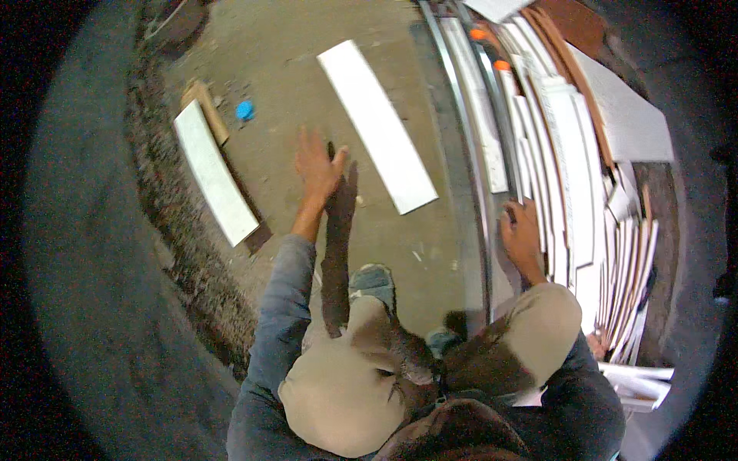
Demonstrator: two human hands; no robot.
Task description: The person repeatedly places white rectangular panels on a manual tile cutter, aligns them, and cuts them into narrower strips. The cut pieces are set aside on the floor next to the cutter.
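Over the dusty floor, my left hand (317, 165) hangs with its fingers spread, holding nothing. To its right lies a wide white tile strip (378, 127), flat and slanting. My right hand (524, 240) is bent at the near ends of a row of white strips. Its thumb and fingers close around the end of a narrow white tile strip (520, 173); the exact contact is partly hidden. Just left of that hand, long metal bars (470, 146) with orange parts (501, 66) run away from me.
Stacked white strips with brown edges (573, 177) fill the right side. Another white strip (215, 177) lies far left beside a brown piece (206, 107). A blue cap-like object (245, 111) sits on the floor (269, 46). My shoe (373, 283) is below my left hand.
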